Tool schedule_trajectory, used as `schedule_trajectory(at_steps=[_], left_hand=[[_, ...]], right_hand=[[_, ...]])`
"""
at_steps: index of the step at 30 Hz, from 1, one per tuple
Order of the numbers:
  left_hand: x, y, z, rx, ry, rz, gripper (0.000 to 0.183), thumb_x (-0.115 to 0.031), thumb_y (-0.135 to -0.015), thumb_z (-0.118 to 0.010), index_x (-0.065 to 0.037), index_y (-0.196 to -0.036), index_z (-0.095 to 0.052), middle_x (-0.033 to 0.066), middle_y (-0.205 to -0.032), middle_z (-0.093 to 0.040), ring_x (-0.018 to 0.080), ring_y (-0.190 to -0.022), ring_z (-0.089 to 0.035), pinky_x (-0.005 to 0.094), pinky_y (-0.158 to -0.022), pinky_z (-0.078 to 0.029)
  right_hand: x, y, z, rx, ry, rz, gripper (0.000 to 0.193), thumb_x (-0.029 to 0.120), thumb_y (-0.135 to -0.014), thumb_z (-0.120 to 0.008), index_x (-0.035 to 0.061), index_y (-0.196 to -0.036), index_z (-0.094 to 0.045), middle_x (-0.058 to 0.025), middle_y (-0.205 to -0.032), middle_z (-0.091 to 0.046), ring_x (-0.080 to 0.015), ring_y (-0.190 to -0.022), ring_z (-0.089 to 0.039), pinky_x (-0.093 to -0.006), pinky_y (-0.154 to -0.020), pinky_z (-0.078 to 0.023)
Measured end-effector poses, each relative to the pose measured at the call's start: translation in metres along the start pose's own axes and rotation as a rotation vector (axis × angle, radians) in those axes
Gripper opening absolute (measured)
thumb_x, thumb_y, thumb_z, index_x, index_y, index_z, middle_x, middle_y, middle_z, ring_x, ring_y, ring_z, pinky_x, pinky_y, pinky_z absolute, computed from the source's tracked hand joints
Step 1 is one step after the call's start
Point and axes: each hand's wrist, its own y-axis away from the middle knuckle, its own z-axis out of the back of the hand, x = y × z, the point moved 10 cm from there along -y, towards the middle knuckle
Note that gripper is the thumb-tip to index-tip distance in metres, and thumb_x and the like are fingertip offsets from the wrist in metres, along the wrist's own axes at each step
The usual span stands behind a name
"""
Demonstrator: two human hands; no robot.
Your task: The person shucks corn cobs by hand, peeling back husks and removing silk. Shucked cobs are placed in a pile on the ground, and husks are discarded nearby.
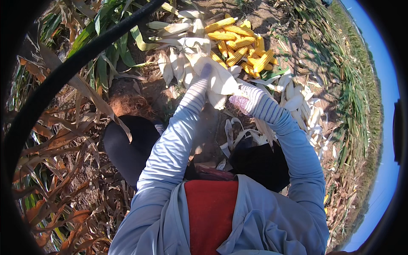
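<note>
A pale, husk-covered ear of corn (220,80) lies between my hands. My left hand (203,77), in a striped knit glove, is closed round its left part, the thumb along the husk and the other fingers hidden beneath. At the ear's right end, my gloved right hand (248,98) has its fingers closed at the husk's tip. Just beyond my hands is a pile of bare yellow corn cobs (239,42). Several ears still in pale husks (173,66) lie to the left of that pile.
Loose stripped husks (304,106) are heaped to the right. Dry brown corn leaves (63,157) cover the left side, with a reddish clump of corn silk (129,105) beside my knee. Flattened green stalks (340,80) run along the right. A black curved bar (80,55) crosses the upper left.
</note>
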Motion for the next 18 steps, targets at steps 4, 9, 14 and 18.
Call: schedule_trajectory(at_steps=[4, 9, 14, 18], left_hand=[[0.034, 0.022, -0.050, 0.274, 0.367, 0.312, 0.057, -0.046, -0.086, -0.046, -0.009, -0.127, -0.030, 0.0093, -0.106, -0.057, 0.0209, -0.079, -0.058, 0.0321, -0.064, -0.051], [0.030, 0.008, -0.054, 0.257, 0.224, 0.285, 0.056, -0.050, -0.087, -0.036, -0.009, -0.125, -0.033, 0.0090, -0.108, -0.056, 0.0192, -0.075, -0.056, 0.0306, -0.061, -0.050], [0.045, -0.017, -0.036, 0.152, 0.034, 0.269, 0.057, -0.054, -0.088, -0.026, -0.009, -0.123, -0.036, 0.0087, -0.110, -0.055, 0.0175, -0.071, -0.055, 0.0292, -0.059, -0.049], [0.070, -0.038, -0.027, 0.164, 0.082, 0.307, 0.059, -0.055, -0.090, -0.021, -0.008, -0.119, -0.042, 0.0092, -0.106, -0.056, 0.0176, -0.067, -0.055, 0.0309, -0.059, -0.049]], right_hand=[[0.007, 0.010, 0.042, -0.089, 0.509, 0.120, 0.025, 0.018, -0.082, -0.057, 0.0023, -0.102, -0.058, -0.0162, -0.101, -0.057, -0.0294, -0.089, -0.058, -0.0340, -0.076, -0.046], [-0.087, 0.075, 0.136, -0.419, 0.124, -0.376, 0.034, 0.024, -0.080, -0.062, 0.0082, -0.108, -0.053, -0.0140, -0.094, -0.060, -0.0246, -0.086, -0.060, -0.0318, -0.075, -0.046], [-0.185, 0.197, 0.217, -0.338, 0.808, -1.061, 0.043, 0.024, -0.080, -0.062, 0.0093, -0.117, -0.048, -0.0145, -0.104, -0.058, -0.0244, -0.095, -0.056, -0.0328, -0.083, -0.043], [-0.179, 0.189, 0.187, -0.326, 0.658, -0.897, 0.052, 0.024, -0.079, -0.062, 0.0085, -0.125, -0.043, -0.0205, -0.116, -0.052, -0.0339, -0.109, -0.049, -0.0365, -0.094, -0.037]])
